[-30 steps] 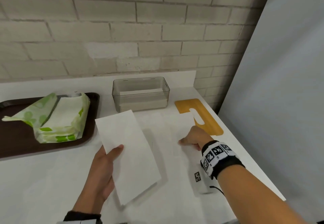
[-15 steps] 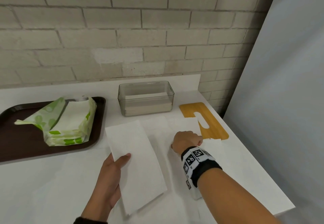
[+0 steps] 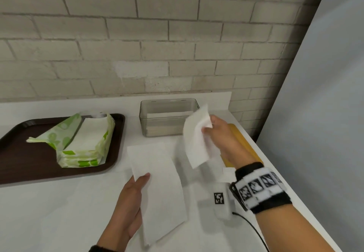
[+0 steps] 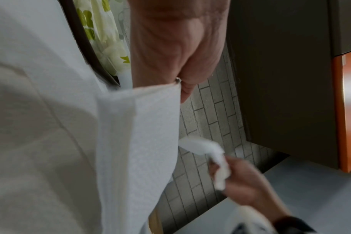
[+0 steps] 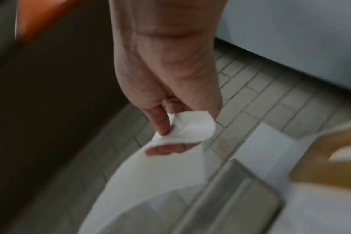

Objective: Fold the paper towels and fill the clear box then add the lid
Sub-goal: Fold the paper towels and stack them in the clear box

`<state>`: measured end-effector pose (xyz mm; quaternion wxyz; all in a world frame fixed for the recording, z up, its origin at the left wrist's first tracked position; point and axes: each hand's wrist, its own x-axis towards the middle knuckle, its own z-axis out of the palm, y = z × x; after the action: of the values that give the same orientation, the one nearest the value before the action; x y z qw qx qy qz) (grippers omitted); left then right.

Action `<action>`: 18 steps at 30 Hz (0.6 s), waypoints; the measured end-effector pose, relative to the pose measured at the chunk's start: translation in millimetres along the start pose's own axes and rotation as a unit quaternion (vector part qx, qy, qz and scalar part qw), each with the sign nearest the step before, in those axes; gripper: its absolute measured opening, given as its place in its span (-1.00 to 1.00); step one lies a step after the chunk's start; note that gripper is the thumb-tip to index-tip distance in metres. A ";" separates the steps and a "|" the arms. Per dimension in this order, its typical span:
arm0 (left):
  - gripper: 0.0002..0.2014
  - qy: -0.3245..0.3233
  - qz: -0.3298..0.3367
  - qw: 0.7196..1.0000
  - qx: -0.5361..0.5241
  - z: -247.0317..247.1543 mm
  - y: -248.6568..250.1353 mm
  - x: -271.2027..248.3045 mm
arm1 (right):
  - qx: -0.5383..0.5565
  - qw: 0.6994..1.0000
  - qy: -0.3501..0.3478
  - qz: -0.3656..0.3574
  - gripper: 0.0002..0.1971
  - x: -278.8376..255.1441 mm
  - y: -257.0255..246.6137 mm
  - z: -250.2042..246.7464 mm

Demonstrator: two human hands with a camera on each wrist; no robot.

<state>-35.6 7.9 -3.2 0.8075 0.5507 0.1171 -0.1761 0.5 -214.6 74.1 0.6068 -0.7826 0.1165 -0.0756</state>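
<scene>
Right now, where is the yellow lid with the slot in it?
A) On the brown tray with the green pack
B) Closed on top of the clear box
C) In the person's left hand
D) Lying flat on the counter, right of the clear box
D: the yellow lid lies flat on the white counter to the right of the clear box, whose top is open, partly hidden behind the right hand.

Dark brown tray (image 3: 17,165) on white counter (image 3: 49,212), before pale brick wall (image 3: 137,44).
</scene>
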 end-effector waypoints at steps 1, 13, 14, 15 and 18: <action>-0.72 0.002 -0.010 1.000 -0.013 2.9 0.6 0.5 | 0.111 0.994 -0.012 -0.017 -0.77 -13.5 -9.8 -1.4; -0.75 -0.035 0.082 0.993 0.076 22.5 5.0 -0.9 | -0.105 0.985 -0.117 0.063 -0.74 -79.6 59.7 40.7; -0.75 -0.035 0.101 0.989 0.103 23.1 4.4 -1.9 | -0.071 0.988 -0.113 0.070 -0.70 -78.0 56.3 39.0; -0.75 -0.035 0.124 0.983 0.130 24.4 3.7 -2.8 | -0.024 0.990 -0.115 0.075 -0.64 -74.9 52.4 37.9; -0.74 -0.025 0.215 0.957 0.193 29.0 5.1 -6.2 | 0.111 0.984 -0.126 0.063 -0.70 -67.4 39.3 35.0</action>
<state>-39.3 -16.5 14.2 0.7070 0.7039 -0.0604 -0.0314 -58.8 -172.7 28.8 0.7032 -0.7048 0.0795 0.0494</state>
